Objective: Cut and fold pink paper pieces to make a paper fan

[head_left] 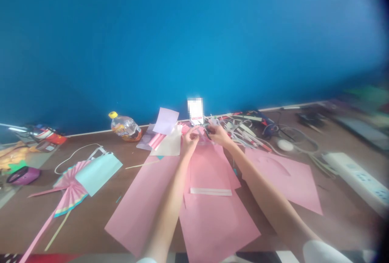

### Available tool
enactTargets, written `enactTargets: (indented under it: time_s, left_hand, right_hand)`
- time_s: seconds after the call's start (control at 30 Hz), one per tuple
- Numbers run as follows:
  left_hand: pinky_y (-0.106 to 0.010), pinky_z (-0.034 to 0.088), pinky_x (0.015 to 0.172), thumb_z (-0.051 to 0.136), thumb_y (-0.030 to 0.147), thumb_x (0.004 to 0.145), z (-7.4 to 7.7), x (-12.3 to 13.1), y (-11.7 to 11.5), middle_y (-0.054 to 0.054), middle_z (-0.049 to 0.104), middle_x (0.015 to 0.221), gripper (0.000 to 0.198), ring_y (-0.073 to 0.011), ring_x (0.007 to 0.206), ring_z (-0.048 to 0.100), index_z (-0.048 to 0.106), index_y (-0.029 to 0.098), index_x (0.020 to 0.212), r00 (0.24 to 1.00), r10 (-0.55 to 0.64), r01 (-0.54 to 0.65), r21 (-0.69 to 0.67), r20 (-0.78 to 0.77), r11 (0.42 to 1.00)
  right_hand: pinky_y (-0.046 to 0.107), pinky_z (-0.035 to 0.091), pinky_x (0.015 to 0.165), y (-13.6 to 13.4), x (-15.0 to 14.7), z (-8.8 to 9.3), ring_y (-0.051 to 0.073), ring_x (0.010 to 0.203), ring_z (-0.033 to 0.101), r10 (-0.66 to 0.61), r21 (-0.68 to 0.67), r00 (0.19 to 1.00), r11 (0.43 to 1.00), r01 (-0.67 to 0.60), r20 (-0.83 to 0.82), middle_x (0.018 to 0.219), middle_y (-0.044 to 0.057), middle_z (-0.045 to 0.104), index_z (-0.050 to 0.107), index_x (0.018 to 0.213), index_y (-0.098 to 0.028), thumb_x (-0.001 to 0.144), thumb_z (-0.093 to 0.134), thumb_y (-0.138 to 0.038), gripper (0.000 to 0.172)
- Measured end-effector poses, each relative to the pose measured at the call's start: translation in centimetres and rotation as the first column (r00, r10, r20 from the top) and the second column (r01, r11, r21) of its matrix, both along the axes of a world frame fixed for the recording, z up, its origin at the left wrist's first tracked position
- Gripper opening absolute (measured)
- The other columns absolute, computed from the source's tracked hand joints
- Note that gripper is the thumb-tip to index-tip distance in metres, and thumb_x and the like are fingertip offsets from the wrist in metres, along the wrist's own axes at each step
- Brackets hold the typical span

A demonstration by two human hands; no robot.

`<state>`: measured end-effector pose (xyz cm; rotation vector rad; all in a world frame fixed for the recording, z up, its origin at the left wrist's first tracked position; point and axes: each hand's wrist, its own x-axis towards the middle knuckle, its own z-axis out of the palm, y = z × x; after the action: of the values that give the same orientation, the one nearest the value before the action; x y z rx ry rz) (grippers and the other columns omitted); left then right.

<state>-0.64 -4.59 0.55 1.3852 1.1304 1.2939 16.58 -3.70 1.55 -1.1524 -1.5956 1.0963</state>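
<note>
Both my arms reach forward over pink paper sheets (209,214) spread on the brown surface. My left hand (190,139) is closed in a pinch on the far edge of a pink paper piece (202,138). My right hand (216,133) is closed around what looks like dark-handled scissors (208,131), right beside the left hand. The blades are too small and blurred to make out. A white strip (210,191) lies on the pink sheets between my forearms.
A folded pink paper fan (71,192) and a pale blue face mask (97,172) lie at the left. A plastic bottle (125,127) lies on its side by the blue wall. Paper scraps, cables and a glue gun (258,127) are at the back right; a white power strip (355,178) at the right.
</note>
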Motion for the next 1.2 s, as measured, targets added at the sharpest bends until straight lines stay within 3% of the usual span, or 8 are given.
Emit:
enactTargets:
  time_s: [0.1,0.2,0.33,0.47,0.8,1.0,1.2]
  left_hand:
    - [-0.023,0.049,0.066,0.064,0.019,0.071,-0.1,0.0,0.2,-0.005,0.07,0.087,0.044,-0.0126,0.069,0.063,0.066,0.02,0.115,0.999,0.035,-0.035,0.007,0.038,0.999]
    - [-0.024,0.05,0.068,0.066,0.022,0.071,-0.1,0.0,0.3,-0.007,0.07,0.102,0.046,-0.0124,0.071,0.064,0.065,0.021,0.117,0.994,0.059,-0.059,-0.003,0.096,0.998]
    - [-0.027,0.051,0.073,0.07,0.026,0.07,0.1,-0.2,0.2,-0.009,0.066,0.116,0.049,-0.0133,0.078,0.064,0.064,0.021,0.118,0.989,0.054,-0.054,0.0,0.136,0.999]
    - [-0.028,0.051,0.078,0.071,0.026,0.069,0.2,-0.4,0.2,-0.01,0.061,0.126,0.052,-0.0132,0.083,0.064,0.062,0.02,0.12,0.973,0.123,-0.125,-0.007,0.196,0.992]
    - [-0.025,0.05,0.081,0.071,0.023,0.069,-0.1,-0.4,0.3,-0.008,0.058,0.131,0.054,-0.0104,0.085,0.06,0.06,0.023,0.122,0.915,0.21,-0.223,-0.003,0.344,0.975]
    - [-0.025,0.05,0.082,0.073,0.024,0.068,-0.2,-0.5,0.4,-0.008,0.057,0.132,0.054,-0.0099,0.084,0.06,0.062,0.023,0.12,0.901,0.202,-0.214,-0.01,0.384,0.977]
    - [-0.027,0.05,0.084,0.074,0.025,0.067,-0.2,-0.5,0.4,-0.007,0.057,0.132,0.054,-0.0116,0.088,0.061,0.062,0.025,0.12,0.905,0.199,-0.21,-0.013,0.376,0.978]
  right_hand:
    - [0.026,0.04,0.058,-0.1,0.4,0.3,0.015,0.064,0.052,-0.051,0.006,0.995,0.999,0.051,-0.082,0.073,0.003,0.06,0.06,0.082,-0.016,0.066,0.063,-0.03,0.021]
    - [0.027,0.04,0.059,-0.1,0.8,0.3,0.015,0.062,0.051,-0.041,-0.024,0.997,0.999,0.04,-0.059,0.072,0.004,0.061,0.06,0.081,-0.015,0.067,0.063,-0.031,0.021]
    - [0.026,0.034,0.055,0.0,1.7,0.0,0.013,0.058,0.044,-0.025,0.031,0.991,0.999,0.021,0.134,0.06,0.001,0.053,0.054,0.067,-0.017,0.069,0.06,-0.038,0.022]
    - [0.025,0.027,0.054,0.1,2.7,-0.3,0.01,0.055,0.033,-0.035,0.155,0.919,0.987,-0.028,0.392,0.055,-0.002,0.043,0.044,0.058,-0.019,0.072,0.055,-0.037,0.025]
    - [0.026,0.022,0.053,-0.1,3.6,0.1,0.011,0.054,0.035,-0.001,0.143,0.749,0.982,-0.125,0.663,0.056,-0.001,0.047,0.045,0.058,-0.019,0.076,0.052,-0.038,0.027]
    - [0.027,0.02,0.052,-0.8,3.1,1.2,0.01,0.052,0.032,0.019,0.105,0.731,0.987,-0.124,0.682,0.054,-0.001,0.045,0.045,0.057,-0.018,0.076,0.051,-0.037,0.027]
    - [0.027,0.021,0.053,-0.4,3.7,0.3,0.01,0.054,0.034,0.036,0.084,0.735,0.988,-0.126,0.678,0.055,-0.002,0.045,0.047,0.058,-0.019,0.075,0.052,-0.038,0.026]
